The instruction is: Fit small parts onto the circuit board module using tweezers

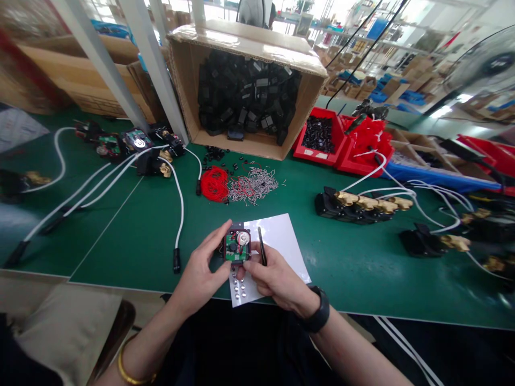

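Between my two hands, above the near part of the bench, is a small black housing [237,247] with its inside facing up. It shows a green circuit board, a round silvery part and thin wires. My left hand [203,273] grips the housing's left side, thumb at the lower edge. My right hand [273,273] steadies its lower right corner and also holds dark tweezers [262,246], pointing away from me. Beneath lies a white sheet [284,241] with several small round silvery pieces [240,289] on its near end.
A cardboard box [314,61] of black housings stands at the back. Before it lie a red wire coil [214,184] and a heap of screws [257,185]. Red bins [317,155] stand back right. Black units with brass fittings [362,203] sit right; white cables [181,214] cross the left side.
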`<state>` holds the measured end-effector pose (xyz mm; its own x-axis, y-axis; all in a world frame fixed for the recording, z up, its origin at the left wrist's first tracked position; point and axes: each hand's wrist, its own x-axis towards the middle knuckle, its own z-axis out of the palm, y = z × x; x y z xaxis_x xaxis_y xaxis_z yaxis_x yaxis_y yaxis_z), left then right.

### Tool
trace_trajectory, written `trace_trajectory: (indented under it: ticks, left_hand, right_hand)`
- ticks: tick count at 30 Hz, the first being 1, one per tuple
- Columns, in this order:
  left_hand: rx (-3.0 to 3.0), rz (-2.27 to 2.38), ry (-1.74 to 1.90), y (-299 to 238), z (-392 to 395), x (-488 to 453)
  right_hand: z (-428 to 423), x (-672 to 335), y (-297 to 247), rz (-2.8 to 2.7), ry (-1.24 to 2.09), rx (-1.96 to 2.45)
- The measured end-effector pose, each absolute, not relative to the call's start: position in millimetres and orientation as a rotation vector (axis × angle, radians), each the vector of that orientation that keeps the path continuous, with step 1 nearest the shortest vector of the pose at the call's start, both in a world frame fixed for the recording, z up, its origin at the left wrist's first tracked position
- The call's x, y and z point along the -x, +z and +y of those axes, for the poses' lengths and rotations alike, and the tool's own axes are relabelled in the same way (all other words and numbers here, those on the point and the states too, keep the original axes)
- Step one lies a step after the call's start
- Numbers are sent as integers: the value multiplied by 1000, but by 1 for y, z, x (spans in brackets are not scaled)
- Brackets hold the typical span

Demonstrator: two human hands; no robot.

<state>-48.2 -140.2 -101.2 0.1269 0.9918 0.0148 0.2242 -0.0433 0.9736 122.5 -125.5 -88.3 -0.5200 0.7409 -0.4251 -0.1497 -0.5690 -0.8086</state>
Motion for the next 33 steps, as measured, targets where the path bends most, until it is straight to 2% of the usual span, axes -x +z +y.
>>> trace_trajectory:
  ticks: [10, 17, 22, 33]
  left_hand:
    - [-1550, 1334, 998, -103, -143, 45]
    - [-1606, 1353, 949, -100, -146, 44]
    - [-1642, 1373, 921, -100, -146, 45]
    - [-1629, 1272, 866, -105, -139, 55]
  right_hand:
    - [-126, -122, -86, -958, 2148, 1074]
    - [-125, -124, -87, -1197, 1936, 1281]
    - [-121, -125, -90, -967, 2056, 1182]
    - [-120, -126, -89, -963, 2091, 1098]
